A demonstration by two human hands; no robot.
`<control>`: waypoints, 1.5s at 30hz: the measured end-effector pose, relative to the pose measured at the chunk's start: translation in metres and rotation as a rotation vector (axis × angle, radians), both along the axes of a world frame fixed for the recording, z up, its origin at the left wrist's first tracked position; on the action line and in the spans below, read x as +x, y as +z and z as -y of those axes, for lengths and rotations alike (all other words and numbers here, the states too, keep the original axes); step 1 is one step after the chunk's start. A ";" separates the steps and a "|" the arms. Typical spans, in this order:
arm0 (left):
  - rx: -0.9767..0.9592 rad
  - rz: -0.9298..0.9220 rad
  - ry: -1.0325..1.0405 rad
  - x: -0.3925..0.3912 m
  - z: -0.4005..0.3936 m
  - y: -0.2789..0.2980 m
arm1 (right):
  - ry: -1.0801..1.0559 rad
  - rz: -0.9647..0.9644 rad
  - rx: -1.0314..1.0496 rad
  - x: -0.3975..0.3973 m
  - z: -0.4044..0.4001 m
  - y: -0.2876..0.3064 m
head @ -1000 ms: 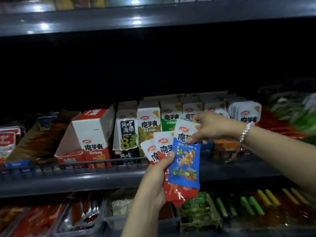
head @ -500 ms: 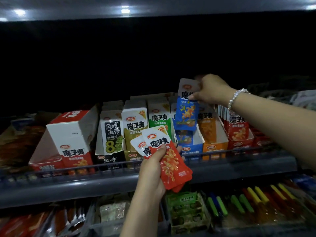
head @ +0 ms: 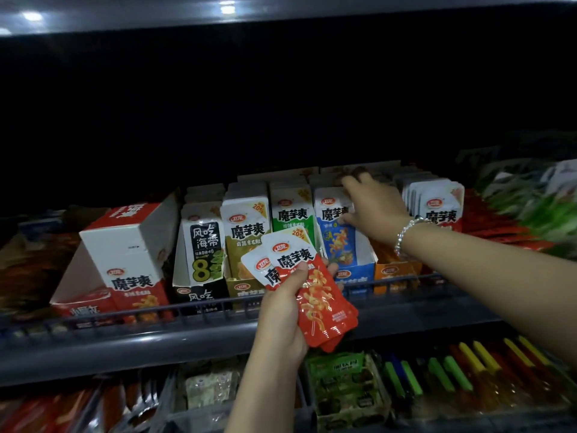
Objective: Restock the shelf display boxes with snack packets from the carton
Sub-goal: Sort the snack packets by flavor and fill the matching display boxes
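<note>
While the left hand [head: 285, 310] grips a small fan of red packets [head: 315, 295] in front of the shelf rail [head: 187, 310], thumb across their white tops, the right hand [head: 371, 210] reaches over the blue box [head: 352, 273], its fingers spread on the tops of the blue packets [head: 335, 232] standing inside; whether it pinches one I cannot tell. A bead bracelet [head: 406, 235] circles that wrist. Left of the blue box stand a green box [head: 292, 214], an olive one [head: 243, 242] and a black seaweed box [head: 203, 251], then a red-and-white box [head: 125, 254] tipped askew. An orange box [head: 393, 270] sits just right of the blue one, partly hidden by the right forearm, with white-topped red packets [head: 440, 207] beyond. The held red packets cover part of the olive and green boxes. Below, a lower shelf carries a green tray [head: 346, 385] and rows of coloured sticks [head: 452, 373].
</note>
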State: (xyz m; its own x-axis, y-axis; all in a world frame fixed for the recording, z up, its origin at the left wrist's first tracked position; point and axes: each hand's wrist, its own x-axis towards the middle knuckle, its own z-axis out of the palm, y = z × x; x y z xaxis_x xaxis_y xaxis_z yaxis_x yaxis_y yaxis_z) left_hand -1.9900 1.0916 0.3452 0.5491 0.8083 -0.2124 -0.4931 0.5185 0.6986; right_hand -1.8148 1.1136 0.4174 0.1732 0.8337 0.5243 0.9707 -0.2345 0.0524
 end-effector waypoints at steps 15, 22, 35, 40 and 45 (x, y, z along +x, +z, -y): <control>0.247 -0.224 -0.052 0.004 0.020 -0.001 | 0.426 -0.816 -0.410 -0.010 0.056 0.014; 0.290 -0.198 -0.192 0.010 0.030 -0.002 | 0.359 -0.582 -0.280 -0.012 0.077 0.011; 0.666 -0.430 -0.004 0.036 0.039 -0.012 | 0.185 -0.781 -0.270 0.018 0.103 0.008; 0.843 -0.513 -0.015 0.050 0.044 -0.018 | 0.189 -0.790 -0.260 0.035 0.113 0.009; 0.941 -0.509 0.040 0.066 0.045 -0.017 | 0.217 -0.867 -0.380 0.049 0.122 0.020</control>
